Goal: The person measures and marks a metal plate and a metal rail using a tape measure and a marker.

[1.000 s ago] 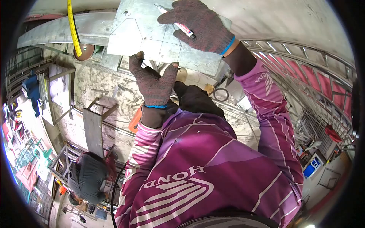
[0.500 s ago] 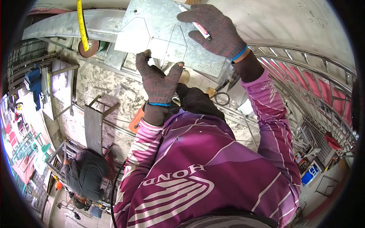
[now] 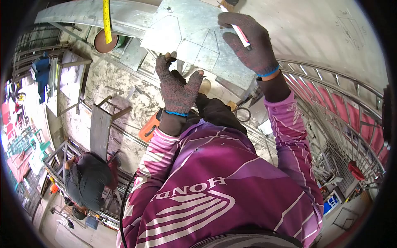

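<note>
The right hand (image 3: 257, 48) grasps a marker (image 3: 241, 35), upper right, seemingly angled to keep it off the lined sheet (image 3: 192, 29), top centre; the left hand (image 3: 178, 89) sits at its lower edge, perhaps steadying it, whether gripping I cannot tell. Upper left, a tape (image 3: 107, 20) overlaps a disc (image 3: 99, 42), neither covering the sheet

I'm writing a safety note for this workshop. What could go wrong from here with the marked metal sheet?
The left hand is close to an edge of the metal sheet, which might nick it in a slip. The right hand, holding the marker, could smear the drawn lines by dragging across them.
</note>
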### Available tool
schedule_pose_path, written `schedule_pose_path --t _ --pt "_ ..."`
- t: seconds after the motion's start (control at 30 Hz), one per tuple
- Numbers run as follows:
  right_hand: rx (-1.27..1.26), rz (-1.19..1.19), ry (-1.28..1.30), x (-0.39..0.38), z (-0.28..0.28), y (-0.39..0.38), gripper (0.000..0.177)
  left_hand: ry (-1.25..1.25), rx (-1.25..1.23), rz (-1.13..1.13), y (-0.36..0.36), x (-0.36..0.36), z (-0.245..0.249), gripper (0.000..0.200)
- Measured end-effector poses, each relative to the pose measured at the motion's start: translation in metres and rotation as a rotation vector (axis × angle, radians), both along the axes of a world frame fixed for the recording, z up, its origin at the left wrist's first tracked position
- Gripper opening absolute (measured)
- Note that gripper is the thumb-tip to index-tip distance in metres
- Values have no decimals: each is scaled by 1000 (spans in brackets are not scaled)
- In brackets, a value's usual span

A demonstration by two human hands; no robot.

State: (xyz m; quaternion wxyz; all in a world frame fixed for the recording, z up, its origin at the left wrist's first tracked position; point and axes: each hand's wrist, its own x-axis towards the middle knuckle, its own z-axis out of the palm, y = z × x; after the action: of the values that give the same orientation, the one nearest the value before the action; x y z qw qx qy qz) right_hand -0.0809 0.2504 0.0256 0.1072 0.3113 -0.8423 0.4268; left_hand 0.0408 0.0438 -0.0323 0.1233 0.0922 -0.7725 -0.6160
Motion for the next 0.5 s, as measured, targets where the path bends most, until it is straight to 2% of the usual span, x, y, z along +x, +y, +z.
schedule_pose_path --t 0.13,0.2,0.23,0.3,0.33,0.37,0.43,0.5 --pt "31 15 7 3 -1 -4 38 41 8 66 -8 1 -16 84" --pt "72 39 49 3 0 -7 40 50 -120 90 -15 2 -28 62" --pt "125 29 37 4 1 -10 42 50 -120 93 -14 1 -22 62" --pt "177 22 26 5 1 -13 44 -213 167 79 -11 0 -9 32" --pt "188 31 49 6 -1 -15 45 -222 285 50 -9 -2 -7 22" --pt "198 40 71 6 -2 -16 46 -222 286 56 -8 -1 -3 22" --pt "208 46 70 9 -5 -17 46 -431 556 2 -7 1 3 25" --pt "219 51 66 10 -7 -17 47 -402 583 -41 -8 1 -3 27"
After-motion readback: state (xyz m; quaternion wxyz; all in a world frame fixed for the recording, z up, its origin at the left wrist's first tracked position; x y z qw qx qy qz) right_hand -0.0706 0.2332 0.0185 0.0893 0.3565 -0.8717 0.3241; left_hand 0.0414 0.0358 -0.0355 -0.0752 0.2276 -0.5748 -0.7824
